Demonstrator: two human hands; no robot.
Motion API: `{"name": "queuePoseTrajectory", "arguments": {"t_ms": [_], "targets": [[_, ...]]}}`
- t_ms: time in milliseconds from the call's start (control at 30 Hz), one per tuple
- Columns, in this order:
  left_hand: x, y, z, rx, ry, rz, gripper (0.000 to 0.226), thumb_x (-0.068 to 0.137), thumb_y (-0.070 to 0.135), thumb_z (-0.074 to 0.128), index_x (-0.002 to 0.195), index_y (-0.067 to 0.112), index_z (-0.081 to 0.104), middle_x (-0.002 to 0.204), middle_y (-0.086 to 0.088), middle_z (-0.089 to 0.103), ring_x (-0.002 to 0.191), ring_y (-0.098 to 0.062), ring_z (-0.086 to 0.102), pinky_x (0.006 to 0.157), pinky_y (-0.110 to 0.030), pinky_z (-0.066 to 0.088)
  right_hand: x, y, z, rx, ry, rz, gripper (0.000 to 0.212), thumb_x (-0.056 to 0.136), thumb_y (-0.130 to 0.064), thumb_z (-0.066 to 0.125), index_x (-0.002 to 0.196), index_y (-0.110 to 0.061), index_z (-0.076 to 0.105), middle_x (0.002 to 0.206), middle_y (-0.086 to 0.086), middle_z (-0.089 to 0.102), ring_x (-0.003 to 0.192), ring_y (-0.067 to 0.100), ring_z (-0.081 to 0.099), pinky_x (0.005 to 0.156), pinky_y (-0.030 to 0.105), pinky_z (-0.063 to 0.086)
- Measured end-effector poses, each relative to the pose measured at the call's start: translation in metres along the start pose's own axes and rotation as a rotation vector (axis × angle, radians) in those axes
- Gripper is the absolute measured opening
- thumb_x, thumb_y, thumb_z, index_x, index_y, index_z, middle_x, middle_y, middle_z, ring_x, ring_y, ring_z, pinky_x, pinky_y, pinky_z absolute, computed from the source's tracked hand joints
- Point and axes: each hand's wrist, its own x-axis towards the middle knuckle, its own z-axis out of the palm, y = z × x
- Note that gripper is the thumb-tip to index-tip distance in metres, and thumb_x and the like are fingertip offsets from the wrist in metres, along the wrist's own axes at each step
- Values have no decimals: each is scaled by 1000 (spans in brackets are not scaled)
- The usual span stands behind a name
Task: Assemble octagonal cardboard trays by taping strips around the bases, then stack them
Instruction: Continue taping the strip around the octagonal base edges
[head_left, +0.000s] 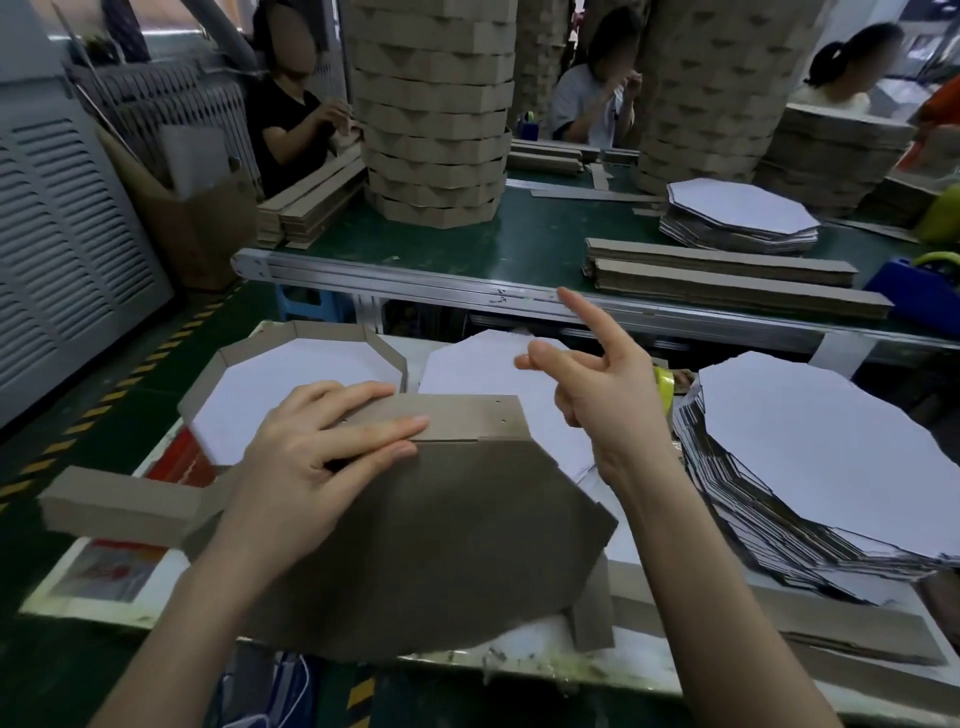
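A brown octagonal base (447, 545) lies face down in front of me with a cardboard strip (467, 420) standing along its far edge. My left hand (317, 452) presses the strip against that edge with straight fingers. My right hand (597, 384) is raised above the work, index finger pointing up and thumb out, holding nothing that I can see. A finished tray (306, 364) with a white inside sits at the left behind the strip. A stack of white-faced octagonal bases (810, 462) lies at my right.
A loose strip (119, 506) lies at the left. Across the green conveyor table (530, 239) stand tall stacks of finished trays (434, 109), bundles of strips (727, 275), another pile of bases (740, 213) and a blue tape dispenser (914, 286). Three people sit behind it.
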Motion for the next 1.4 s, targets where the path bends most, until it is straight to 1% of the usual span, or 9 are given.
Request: {"name": "queuePoseTrajectory", "arguments": {"t_ms": [200, 333, 467, 633, 867, 1000, 1133, 1233, 1400], "targets": [[-11, -7, -19, -3, -76, -53, 41, 86, 51, 47, 126, 43, 56, 133, 11, 54, 125, -18, 43, 103, -41, 37, -48, -32, 58, 59, -132, 61, 30, 87, -11, 72, 112, -24, 65, 81, 6, 77, 38, 3, 35, 40, 11, 31], [-22, -10, -22, 18, -75, -124, 53, 86, 58, 49, 134, 38, 46, 135, 12, 44, 123, -9, 35, 100, -35, 36, -73, -23, 78, 46, -55, 93, 23, 85, -12, 74, 105, -20, 65, 79, 7, 77, 38, -1, 47, 39, 8, 32], [-32, -10, -20, -20, -33, -44, 52, 88, 43, 63, 132, 37, 36, 130, 11, 47, 115, -7, 39, 94, -37, 40, -95, -5, 87, 46, 64, 136, 22, 83, -12, 75, 98, -21, 63, 85, 15, 75, 41, -1, 46, 40, 11, 33], [-40, -2, -24, 75, 32, 88, 44, 89, 38, 59, 130, 36, 41, 123, 14, 44, 110, -13, 40, 80, -39, 44, -114, 2, 89, 114, 126, 133, 22, 86, -11, 73, 103, -19, 60, 80, 10, 76, 43, -2, 52, 40, 11, 34], [-39, 5, -37, 242, -210, 68, 51, 91, 54, 17, 138, 54, 38, 138, 2, 47, 125, -23, 40, 96, -42, 39, -129, 8, 96, 208, 151, 170, 22, 88, -4, 70, 103, -13, 57, 75, 12, 75, 36, 1, 41, 37, 13, 30], [-39, 3, -36, 228, -214, 57, 38, 101, 48, 31, 137, 51, 45, 139, 0, 47, 126, -25, 39, 96, -44, 39, -133, 13, 95, 136, 141, 142, 26, 87, -11, 73, 105, -19, 56, 76, 7, 75, 40, -1, 48, 40, 11, 33], [-40, 2, -35, 189, -237, 47, 45, 94, 46, 29, 137, 52, 43, 141, 1, 45, 128, -23, 36, 98, -44, 37, -132, 21, 92, 48, 105, 72, 37, 85, -19, 76, 112, -25, 51, 82, 5, 77, 54, -3, 62, 50, 8, 42], [-38, 2, -38, 167, -265, 44, 46, 93, 47, 27, 136, 55, 42, 143, 4, 42, 130, -20, 33, 101, -43, 35, -128, 28, 92, 3, 96, -4, 42, 86, -21, 76, 117, -30, 50, 82, 2, 77, 82, 8, 73, 72, 15, 51], [-32, 10, -38, 45, -218, 1, 40, 87, 48, 38, 122, 54, 57, 138, 12, 52, 127, -13, 40, 103, -41, 34, -129, 43, 93, 70, 92, -77, 57, 86, -19, 75, 133, -36, 46, 85, 6, 77, 89, 16, 74, 75, 18, 53]]}}
